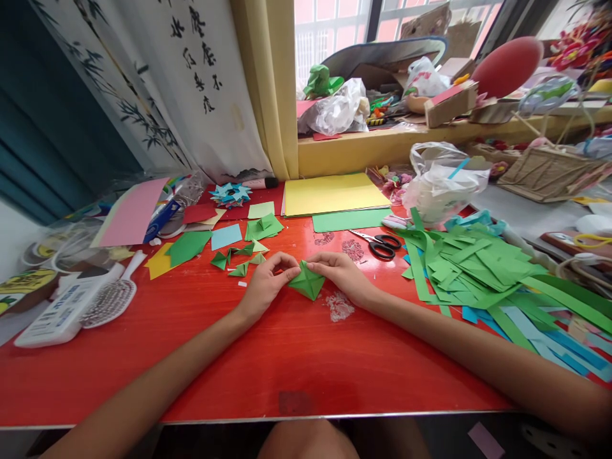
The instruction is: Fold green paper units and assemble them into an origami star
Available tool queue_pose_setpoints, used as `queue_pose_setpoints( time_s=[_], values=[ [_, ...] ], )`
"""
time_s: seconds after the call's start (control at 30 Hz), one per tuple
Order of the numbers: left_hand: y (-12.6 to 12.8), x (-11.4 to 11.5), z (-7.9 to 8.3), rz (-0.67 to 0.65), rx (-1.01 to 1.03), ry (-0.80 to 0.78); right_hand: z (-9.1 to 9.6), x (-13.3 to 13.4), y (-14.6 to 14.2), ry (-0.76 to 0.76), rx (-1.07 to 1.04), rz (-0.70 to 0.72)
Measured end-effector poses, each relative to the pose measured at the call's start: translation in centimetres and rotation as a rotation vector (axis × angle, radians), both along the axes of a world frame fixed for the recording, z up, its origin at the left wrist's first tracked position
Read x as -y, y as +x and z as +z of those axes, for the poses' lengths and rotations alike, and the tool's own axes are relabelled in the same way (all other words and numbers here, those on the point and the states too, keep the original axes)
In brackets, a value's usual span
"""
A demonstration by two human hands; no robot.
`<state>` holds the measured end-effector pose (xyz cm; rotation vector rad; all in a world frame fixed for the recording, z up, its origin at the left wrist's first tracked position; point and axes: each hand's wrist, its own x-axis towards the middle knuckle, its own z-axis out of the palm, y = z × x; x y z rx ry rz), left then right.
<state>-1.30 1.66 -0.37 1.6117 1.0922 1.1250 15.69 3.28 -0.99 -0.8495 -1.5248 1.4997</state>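
The folded green paper piece (307,282) lies flat at the centre of the red lacquered table (287,363). The left hand (264,285) pinches its top corner from 10 o'clock and the right hand (342,271) from 2 o'clock. Both sets of fingertips are pressed together, apparently to keep the layers aligned. Black-handled scissors (382,245) rest at 2 o'clock, within reach. Small green folded paper units (239,258) sit at 10 o'clock.
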Motion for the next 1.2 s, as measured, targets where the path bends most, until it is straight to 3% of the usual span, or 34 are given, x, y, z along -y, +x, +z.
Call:
queue_pose_setpoints(
  time_s=[0.67, 1.2],
  values=[
    [0.12, 0.02, -0.21, -0.013, -0.006, 0.0, -0.09, -0.16, 0.06, 0.052, 0.131, 0.028],
    [-0.02, -0.33, -0.7, -0.06, -0.023, -0.12, -0.13, -0.08, 0.06, 0.101, 0.144, -0.009]
  ],
)
